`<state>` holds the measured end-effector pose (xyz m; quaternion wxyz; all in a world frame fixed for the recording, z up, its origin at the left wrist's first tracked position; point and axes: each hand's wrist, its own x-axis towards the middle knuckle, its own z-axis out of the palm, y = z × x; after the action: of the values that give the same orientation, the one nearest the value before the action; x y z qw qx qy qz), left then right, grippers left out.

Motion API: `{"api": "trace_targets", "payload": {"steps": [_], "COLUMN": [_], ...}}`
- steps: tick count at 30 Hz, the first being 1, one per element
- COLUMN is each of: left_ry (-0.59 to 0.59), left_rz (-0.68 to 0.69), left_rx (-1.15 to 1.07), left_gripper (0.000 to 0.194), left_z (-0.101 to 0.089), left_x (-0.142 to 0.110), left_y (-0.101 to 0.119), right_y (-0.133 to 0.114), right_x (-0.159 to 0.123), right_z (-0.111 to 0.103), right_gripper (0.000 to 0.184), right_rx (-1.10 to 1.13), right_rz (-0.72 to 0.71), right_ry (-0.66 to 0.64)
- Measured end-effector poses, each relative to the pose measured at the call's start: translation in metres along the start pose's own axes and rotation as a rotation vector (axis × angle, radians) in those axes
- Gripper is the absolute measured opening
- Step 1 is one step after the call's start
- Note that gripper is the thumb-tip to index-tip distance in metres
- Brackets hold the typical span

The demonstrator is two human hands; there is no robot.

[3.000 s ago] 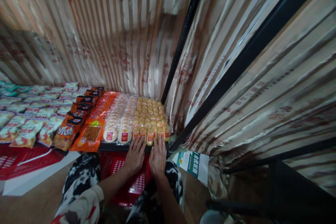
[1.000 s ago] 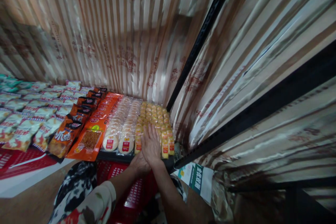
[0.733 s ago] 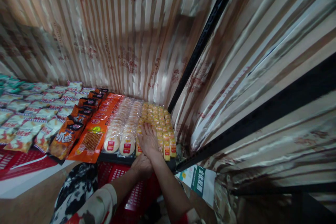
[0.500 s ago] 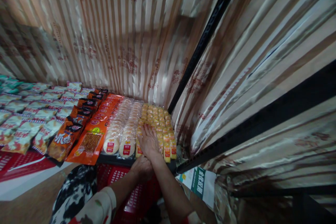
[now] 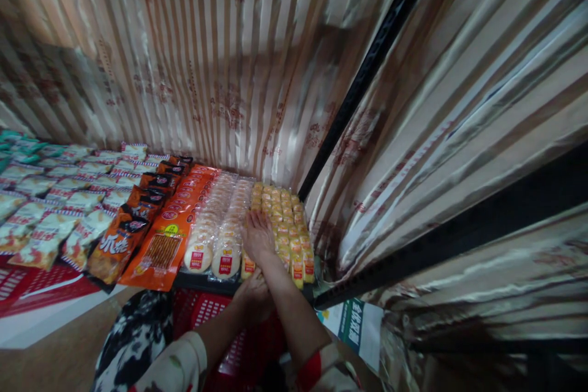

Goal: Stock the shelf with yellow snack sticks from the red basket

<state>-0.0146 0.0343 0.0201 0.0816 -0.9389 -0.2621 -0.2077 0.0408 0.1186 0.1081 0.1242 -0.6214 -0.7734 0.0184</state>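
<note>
My right hand [image 5: 258, 237] lies flat, fingers stretched out, on the rows of small yellow wrapped cakes [image 5: 283, 229] at the right end of the shelf. Below its wrist is my left hand [image 5: 252, 294], at the shelf's front edge by the nearest cakes. The right forearm crosses in front of it, so its fingers are mostly hidden. Just left of the cakes stand rows of round, pale crackers in clear wrap [image 5: 226, 259] with red labels.
Further left lie an orange bag of stick snacks [image 5: 156, 257], orange-and-black packets [image 5: 113, 245] and many white packets [image 5: 48, 236]. A red basket [image 5: 202, 309] sits below the shelf. Black metal posts [image 5: 353, 92] and striped sheeting [image 5: 239, 61] close in the corner.
My right hand has drawn back slightly toward the front over the yellow cakes. The view has shifted a little, with the shelf goods appearing slightly further right.
</note>
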Motion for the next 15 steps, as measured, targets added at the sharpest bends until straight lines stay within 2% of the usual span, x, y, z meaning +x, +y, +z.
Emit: {"api": "trace_targets", "payload": {"steps": [7, 11, 15], "left_ry": [0.051, 0.066, 0.021], "left_rz": [0.012, 0.008, -0.003], "left_rx": [0.009, -0.035, -0.078], "left_gripper": [0.056, 0.057, 0.056], "left_z": [0.009, 0.004, -0.004], "left_x": [-0.001, 0.0, 0.002], "left_y": [0.0, 0.0, 0.0], "right_y": [0.002, 0.006, 0.01], "right_x": [-0.002, 0.0, 0.0], "right_z": [0.001, -0.001, 0.004], "right_gripper": [0.052, 0.055, 0.056], "right_rx": [-0.011, -0.02, -0.017], "right_rz": [-0.001, 0.033, 0.102], "right_ry": [-0.005, 0.021, -0.012]}}
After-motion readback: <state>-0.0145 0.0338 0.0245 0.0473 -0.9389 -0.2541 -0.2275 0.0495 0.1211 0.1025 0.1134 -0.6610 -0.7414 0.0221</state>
